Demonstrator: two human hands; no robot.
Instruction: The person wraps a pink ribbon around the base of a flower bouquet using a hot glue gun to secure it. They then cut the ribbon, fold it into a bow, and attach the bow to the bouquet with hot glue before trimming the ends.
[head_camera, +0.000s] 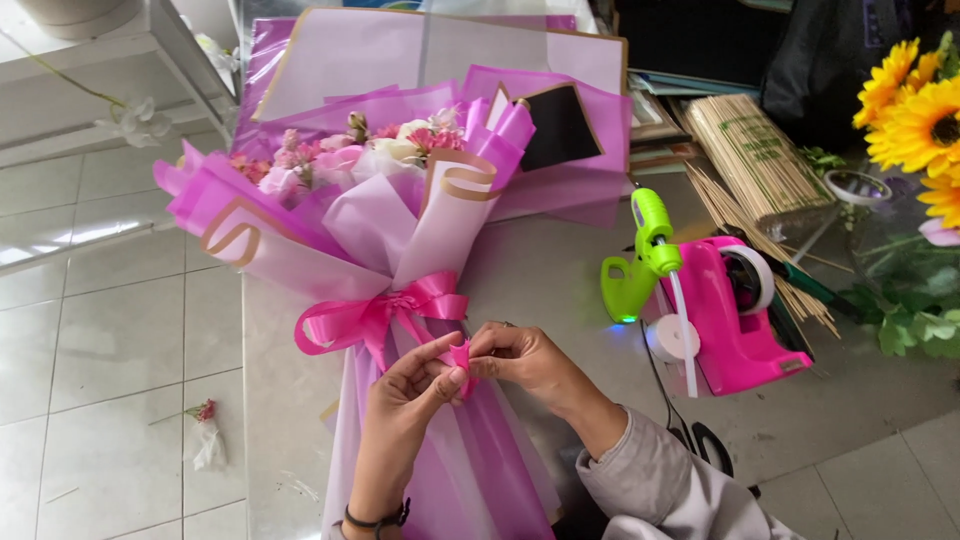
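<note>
A wrapped bouquet (385, 215) lies on the table (560, 270) with its long axis running from the flowers at the far end down toward the person, the stem end passing under both wrists and out of the bottom edge. A pink bow (385, 308) is tied around its waist, just beyond the fingers. Below the bow the two hands meet over the wrap: the left hand (405, 395) and right hand (525, 360) both pinch a small pink ribbon piece (461, 357) between thumb and fingertips, the piece sitting right between them, about equally near each. To the right stand a green glue gun (640, 265) and a pink tape dispenser (735, 310), well apart from the hands. The ribbon piece is mostly covered by fingers, so its shape and whether it joins the bow are hard to make out.
</note>
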